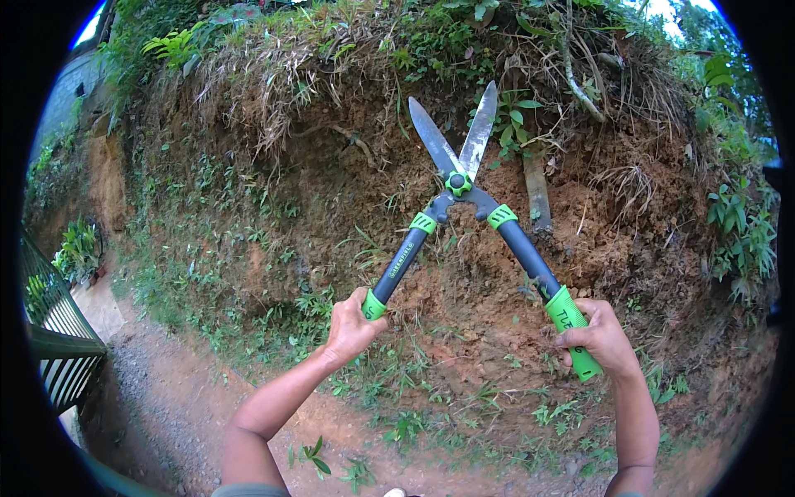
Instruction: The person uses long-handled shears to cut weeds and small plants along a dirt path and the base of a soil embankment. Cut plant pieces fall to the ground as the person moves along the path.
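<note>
A pair of hedge shears [459, 183] is held up in front of an earth bank, its two metal blades spread apart in a V. My left hand [355, 324] is closed round the green grip of the left handle. Round the green grip of the right handle is my right hand [597, 335], its thumb lying across the front. Both handles have dark shafts and green collars, and the grips bear hand-written marks. The blades point up towards the overhanging grass and roots; whether they touch any plant cannot be told.
The earth bank [397, 248] carries weeds, dry grass and roots. A cut stump or pole [536, 189] juts out behind the right handle. At the left stands a green slatted metal railing [68, 348] beside a gravel path [149, 385]. Potted plants [79, 251] stand farther back.
</note>
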A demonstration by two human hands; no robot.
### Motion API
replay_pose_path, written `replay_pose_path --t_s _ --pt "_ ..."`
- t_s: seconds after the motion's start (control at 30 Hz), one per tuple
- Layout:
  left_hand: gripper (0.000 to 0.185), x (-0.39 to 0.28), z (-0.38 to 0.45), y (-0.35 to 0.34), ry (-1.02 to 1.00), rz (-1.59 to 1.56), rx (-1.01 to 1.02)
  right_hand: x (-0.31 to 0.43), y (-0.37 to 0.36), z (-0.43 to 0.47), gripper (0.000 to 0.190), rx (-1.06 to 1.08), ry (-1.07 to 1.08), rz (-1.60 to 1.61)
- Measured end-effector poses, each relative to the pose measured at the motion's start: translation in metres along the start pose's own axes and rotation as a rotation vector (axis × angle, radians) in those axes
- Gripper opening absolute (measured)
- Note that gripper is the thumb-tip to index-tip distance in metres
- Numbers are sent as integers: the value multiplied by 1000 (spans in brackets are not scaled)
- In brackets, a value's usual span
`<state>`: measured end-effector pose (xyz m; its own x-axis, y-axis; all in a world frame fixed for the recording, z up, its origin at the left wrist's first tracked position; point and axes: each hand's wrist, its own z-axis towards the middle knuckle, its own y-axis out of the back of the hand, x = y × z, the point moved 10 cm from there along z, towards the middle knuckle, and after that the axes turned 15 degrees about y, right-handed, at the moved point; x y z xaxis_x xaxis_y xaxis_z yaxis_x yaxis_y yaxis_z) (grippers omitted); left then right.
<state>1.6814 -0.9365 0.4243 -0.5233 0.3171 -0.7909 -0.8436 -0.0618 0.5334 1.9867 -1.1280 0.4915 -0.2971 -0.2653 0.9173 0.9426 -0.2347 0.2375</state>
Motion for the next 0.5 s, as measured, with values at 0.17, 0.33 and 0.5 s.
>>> replay_pose_path --t_s 0.17,0.33,0.5 --pt "28 8 30 28 -46 36 -74 32 -1 25 33 -7 17 -141" --pt "22 -86 99 55 -19 -71 -12 66 -61 106 24 -10 184 174" --pt "26 -128 72 55 -23 -225 73 80 -124 101 21 -69 282 297"
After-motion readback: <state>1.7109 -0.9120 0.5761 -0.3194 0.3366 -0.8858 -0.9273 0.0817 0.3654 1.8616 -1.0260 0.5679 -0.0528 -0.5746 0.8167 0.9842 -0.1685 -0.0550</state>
